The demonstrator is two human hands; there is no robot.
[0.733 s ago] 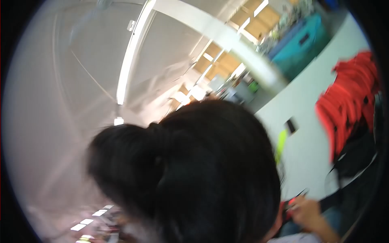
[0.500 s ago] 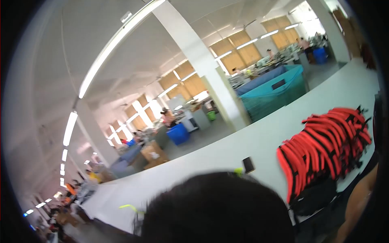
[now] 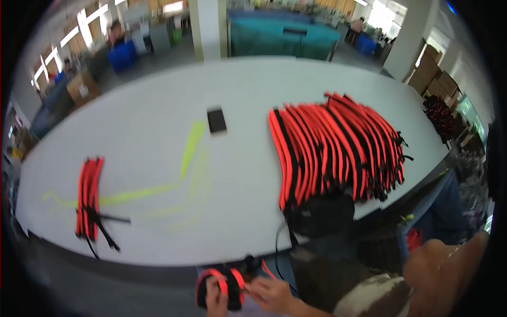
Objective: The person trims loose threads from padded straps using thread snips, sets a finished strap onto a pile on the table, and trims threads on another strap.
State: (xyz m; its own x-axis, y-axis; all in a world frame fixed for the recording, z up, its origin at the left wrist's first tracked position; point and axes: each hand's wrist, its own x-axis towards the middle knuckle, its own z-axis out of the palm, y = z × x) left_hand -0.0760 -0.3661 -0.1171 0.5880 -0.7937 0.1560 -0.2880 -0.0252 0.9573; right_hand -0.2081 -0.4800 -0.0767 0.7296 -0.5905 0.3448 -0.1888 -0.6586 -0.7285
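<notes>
At the bottom centre, my left hand (image 3: 215,300) holds a curled red and black strap (image 3: 236,285), its fingers wrapped over the red edge. My right hand (image 3: 270,295) pinches the same strap from its right side, fingertips together. The strap forms a rounded loop below the table's near edge. A small dark round object (image 3: 253,262) is just above my right hand. To the upper right, a large row of red and black straps (image 3: 332,148) lies side by side on the white table (image 3: 243,216).
A small strap bundle (image 3: 88,198) lies at the table's left. Between the piles are a yellow-green ribbon (image 3: 191,150) and a dark phone-like rectangle (image 3: 216,120). A black bag (image 3: 322,216) hangs at the near edge. Bare skin (image 3: 443,267) shows at lower right, its owner unclear.
The view has swung down and right to the table. The dark-haired head that filled the foreground is gone from view, and both hands with the strap now show at the bottom.
</notes>
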